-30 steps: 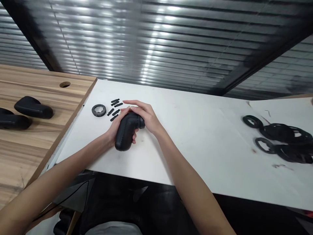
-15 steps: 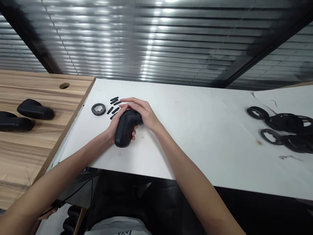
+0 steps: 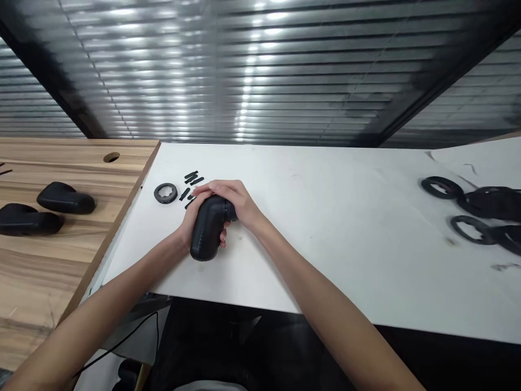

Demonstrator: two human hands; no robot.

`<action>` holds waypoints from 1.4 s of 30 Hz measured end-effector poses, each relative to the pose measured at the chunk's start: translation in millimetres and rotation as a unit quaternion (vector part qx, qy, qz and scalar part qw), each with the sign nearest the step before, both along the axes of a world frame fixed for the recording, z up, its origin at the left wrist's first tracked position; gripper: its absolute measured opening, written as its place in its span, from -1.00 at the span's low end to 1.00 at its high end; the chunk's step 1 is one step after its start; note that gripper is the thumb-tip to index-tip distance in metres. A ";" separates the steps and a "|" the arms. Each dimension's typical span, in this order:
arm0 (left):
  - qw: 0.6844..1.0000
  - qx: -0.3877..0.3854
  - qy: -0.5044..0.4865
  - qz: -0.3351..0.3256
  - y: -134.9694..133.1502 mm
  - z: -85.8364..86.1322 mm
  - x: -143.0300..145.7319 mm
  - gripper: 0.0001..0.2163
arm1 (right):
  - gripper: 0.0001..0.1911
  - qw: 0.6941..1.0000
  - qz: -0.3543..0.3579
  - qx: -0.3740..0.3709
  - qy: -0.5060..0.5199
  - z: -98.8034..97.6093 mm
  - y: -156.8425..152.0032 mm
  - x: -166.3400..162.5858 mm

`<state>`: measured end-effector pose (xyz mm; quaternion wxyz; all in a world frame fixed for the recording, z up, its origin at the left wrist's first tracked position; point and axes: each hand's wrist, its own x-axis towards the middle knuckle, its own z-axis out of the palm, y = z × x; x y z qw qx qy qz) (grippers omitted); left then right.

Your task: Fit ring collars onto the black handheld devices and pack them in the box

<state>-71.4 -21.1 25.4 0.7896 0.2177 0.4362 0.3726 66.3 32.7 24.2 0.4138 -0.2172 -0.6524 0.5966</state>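
A black, bent, leather-like padded piece (image 3: 205, 233) with a stitched seam is held just over the white tabletop. My left hand (image 3: 189, 222) is wrapped around it from the left, with fingertips showing on its right side. My right hand (image 3: 243, 205) lies closed over its upper right end, where a dark ribbed collar partly shows; the fingers of both hands meet on top. Left of the hands lies a dark grey ring (image 3: 157, 198) with a notched inner edge. Between the ring and my hands are several small black strips (image 3: 184, 194), some partly hidden by my fingers.
Two more black bent pieces (image 3: 67, 200) lie on the wooden table (image 3: 81, 157) at left, which has a round hole. On the far right of the white table (image 3: 345, 233) are black rings (image 3: 442, 187) joined to dark parts. A blind-covered window (image 3: 260, 81) stands behind.
The view has shifted, so the table and hands sit lower in the picture. Both hands keep hold of the black bent piece, with my right fingers drawn slightly nearer to it.
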 end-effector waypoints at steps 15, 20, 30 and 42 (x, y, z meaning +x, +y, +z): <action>1.000 0.003 0.023 -0.016 -3.8 9.0 0.7 -0.45 | -0.69 0.989 -0.113 0.100 0.007 -3.3 -11.1 -5.7; 0.999 0.025 0.030 -0.017 -4.4 12.5 2.7 -0.38 | -0.67 0.996 -0.061 0.055 0.017 -3.6 -3.6 -6.0; 0.998 0.040 0.010 -0.041 -6.4 12.4 1.3 -0.39 | -0.74 0.992 -0.053 0.110 0.016 -2.7 -10.2 -2.5; 0.999 0.032 -0.021 -0.013 -12.3 10.6 7.2 -0.37 | -0.84 0.995 -0.080 -0.031 0.056 0.8 -15.1 -8.6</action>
